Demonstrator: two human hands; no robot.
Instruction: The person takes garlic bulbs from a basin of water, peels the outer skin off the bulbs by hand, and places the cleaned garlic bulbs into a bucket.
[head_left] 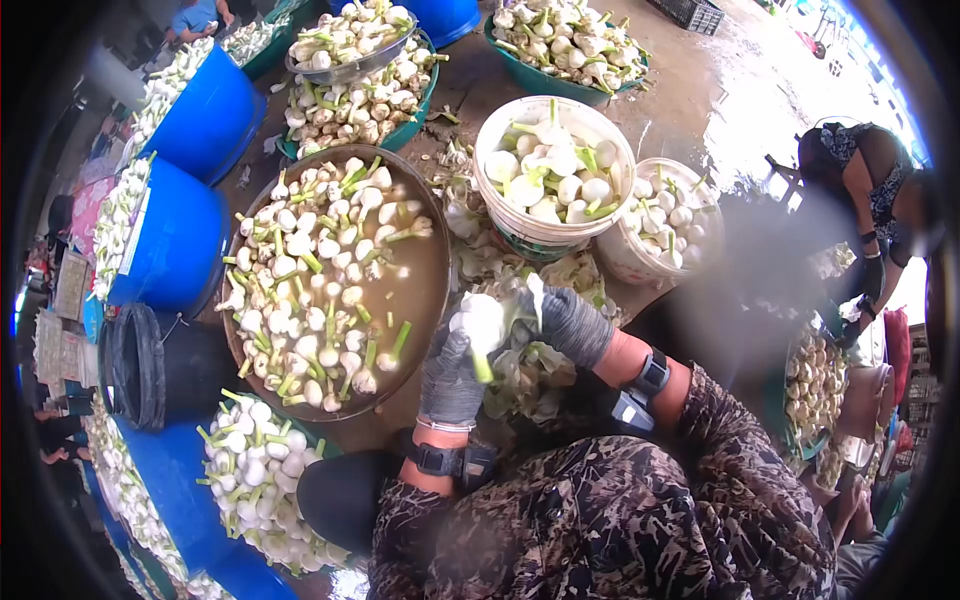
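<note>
My left hand [450, 378], in a grey glove, is closed around a white garlic bulb [481, 318] whose cut green stem points down. Close beside it, my right hand [574, 326], gloved the same way, pinches a pale strip of garlic skin [536, 292] at its fingertips. Its lower edge is blurred. Beneath both hands lies a heap of loose garlic peelings [535, 375]. Just beyond them stands a white bucket [487, 196] filled with peeled bulbs [545, 175]. To the left, a wide round basin [440, 285] holds many garlic bulbs in murky water.
A second white bucket [640, 262] of garlic stands right of the first. Blue tubs [185, 235], a black bucket [170, 365] and a garlic pile [262, 470] line the left. Green basins [535, 80] of garlic sit farther off. Another person [870, 190] bends at the right.
</note>
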